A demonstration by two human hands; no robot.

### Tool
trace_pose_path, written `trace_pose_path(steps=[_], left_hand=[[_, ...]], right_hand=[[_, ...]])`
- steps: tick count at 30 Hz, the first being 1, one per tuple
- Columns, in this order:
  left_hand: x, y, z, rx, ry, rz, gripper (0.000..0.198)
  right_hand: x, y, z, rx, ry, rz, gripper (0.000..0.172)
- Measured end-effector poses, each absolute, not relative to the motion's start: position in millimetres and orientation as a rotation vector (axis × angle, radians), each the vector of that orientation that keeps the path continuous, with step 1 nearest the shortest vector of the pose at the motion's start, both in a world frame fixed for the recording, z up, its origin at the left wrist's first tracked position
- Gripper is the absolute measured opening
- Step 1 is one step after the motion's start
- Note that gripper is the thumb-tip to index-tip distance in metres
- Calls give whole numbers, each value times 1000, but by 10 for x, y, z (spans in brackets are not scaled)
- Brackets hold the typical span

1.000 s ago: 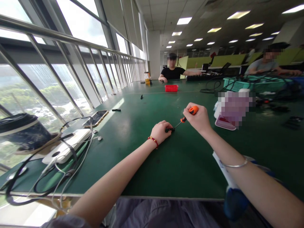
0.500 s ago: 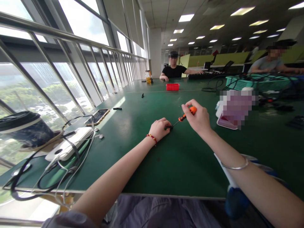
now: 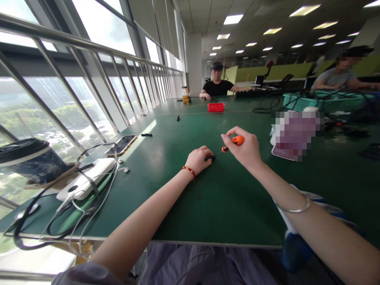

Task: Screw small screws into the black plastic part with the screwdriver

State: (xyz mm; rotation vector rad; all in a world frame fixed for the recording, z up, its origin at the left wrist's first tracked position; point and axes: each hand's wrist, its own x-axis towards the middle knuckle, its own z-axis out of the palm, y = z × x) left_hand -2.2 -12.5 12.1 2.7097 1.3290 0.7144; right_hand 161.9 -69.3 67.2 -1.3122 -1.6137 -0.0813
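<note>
On the green table (image 3: 178,190), my left hand (image 3: 199,160) is closed on a small black part (image 3: 210,158), pressing it near the tabletop; the fingers cover most of it. My right hand (image 3: 244,147) grips an orange and black screwdriver (image 3: 237,140) by its handle. The thin shaft slants down to the left, and its tip meets or nearly meets the black part; exact contact is too small to tell. Farther off lie another small black piece (image 3: 146,135) and a second one (image 3: 178,118).
Left are a phone (image 3: 121,145), a white power bank (image 3: 89,178) with tangled cables, and a cup (image 3: 32,160) by the railing. A red tray (image 3: 215,107) stands ahead, a teal basket (image 3: 299,102) far right, a purple object (image 3: 297,134) nearer. Two people sit beyond.
My right hand has shifted slightly left and turned about the screwdriver handle, thumb farther left. My left hand stays on the black part, almost unmoved.
</note>
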Motion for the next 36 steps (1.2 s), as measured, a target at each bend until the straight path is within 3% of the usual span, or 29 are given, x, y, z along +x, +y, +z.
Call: trace_pose_path(steps=[4,9,18,23,31,36], left_hand=[[-25,-122,123,2707,1323,714,20],[-25,-121,131,2703,1316,707,20],[-30,-117,127,2684,1308,714,20],[-22,-110,129,2704,1324,706,20],[-33,-28,129,2699,1381,709,21],[-45,-9,117,2681,1376,726,21]], right_hand=[[1604,-715,673,-1252,-1632,-92,17],[1608,-724,659,-1242,-1654,-161,31],[1559,-765,662,-1286,-1617,-117,17],[1563,-753,651,-1311,-1588,-148,35],[1549,-714,631,-1381,-1548,-69,19],[1572,-703,621,-1386,-1534,-102,33]])
